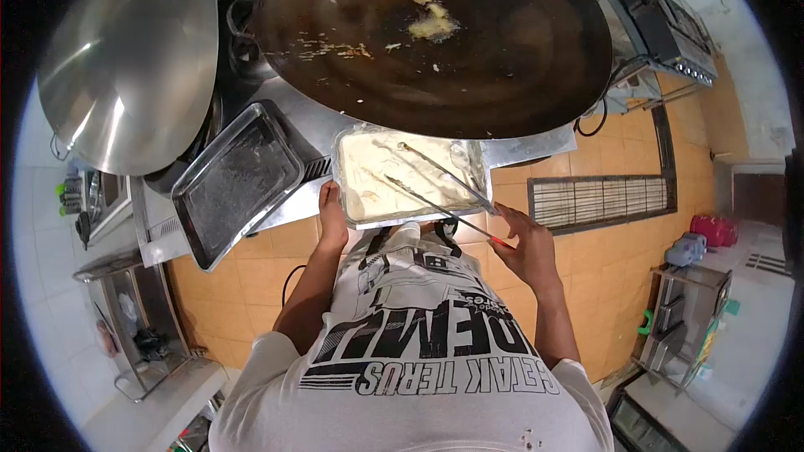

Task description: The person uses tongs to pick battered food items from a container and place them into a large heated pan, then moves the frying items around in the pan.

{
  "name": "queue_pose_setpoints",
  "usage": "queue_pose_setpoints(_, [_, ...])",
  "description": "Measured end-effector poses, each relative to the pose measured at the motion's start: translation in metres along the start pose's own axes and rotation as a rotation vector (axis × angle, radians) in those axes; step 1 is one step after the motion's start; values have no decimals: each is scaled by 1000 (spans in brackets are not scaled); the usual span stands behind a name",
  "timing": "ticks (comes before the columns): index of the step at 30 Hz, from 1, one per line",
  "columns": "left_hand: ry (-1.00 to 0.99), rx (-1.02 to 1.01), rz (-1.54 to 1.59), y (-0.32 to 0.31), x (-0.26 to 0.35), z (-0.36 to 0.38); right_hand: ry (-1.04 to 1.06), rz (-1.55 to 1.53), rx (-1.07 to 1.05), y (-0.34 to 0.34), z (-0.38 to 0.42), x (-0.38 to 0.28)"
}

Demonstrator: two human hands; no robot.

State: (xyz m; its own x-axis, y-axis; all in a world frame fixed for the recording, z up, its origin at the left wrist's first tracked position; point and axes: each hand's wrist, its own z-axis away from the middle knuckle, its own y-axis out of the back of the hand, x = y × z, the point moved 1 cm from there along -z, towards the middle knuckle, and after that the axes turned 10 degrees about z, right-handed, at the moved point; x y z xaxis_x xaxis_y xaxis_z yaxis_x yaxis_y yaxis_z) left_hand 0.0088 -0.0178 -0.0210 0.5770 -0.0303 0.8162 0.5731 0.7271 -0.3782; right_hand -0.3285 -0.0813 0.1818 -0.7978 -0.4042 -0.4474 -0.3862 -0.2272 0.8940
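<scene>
A rectangular container (381,223) of thick, pale cream batter (368,163) sits at the front edge of the metal counter, below the wok. My left hand (332,216) is closed on its left front side, with the fingers partly hidden. My right hand (529,249) grips long metal tongs (448,174) at the container's right. The two tong arms stand apart, and their tips reach into the batter. Directly beyond the container is a large dark wok (502,59) with yellowish fried pieces (433,27) and crumbs on its surface.
To the left, a black rectangular tray (239,184) lies tilted across the counter edge. A big shiny metal pan (126,59) stands at the far left. A floor grate (603,195) lies to the right, and shelving racks (682,318) line both sides.
</scene>
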Motion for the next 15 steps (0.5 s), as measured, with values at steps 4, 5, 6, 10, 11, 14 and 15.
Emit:
queue_pose_setpoints(4, [-26,8,29,-6,1,2,5,-107,-22,-7,5,9])
queue_pose_setpoints(5, [-31,7,35,-7,2,3,-26,-163,-77,-11,6,11])
queue_pose_setpoints(6, [-33,7,35,-8,3,4,-58,-219,-134,-16,7,12])
queue_pose_setpoints(10, [-37,-5,51,-12,6,9,-217,-639,-271,-28,11,6])
queue_pose_setpoints(11, [-38,-14,58,-14,7,9,-289,-800,-301,-35,14,9])
queue_pose_setpoints(14, [-25,23,79,-15,8,10,-322,-859,-448,-54,17,21])
queue_pose_setpoints(15, [-40,21,76,-14,7,10,-346,-864,-473,-57,17,19])
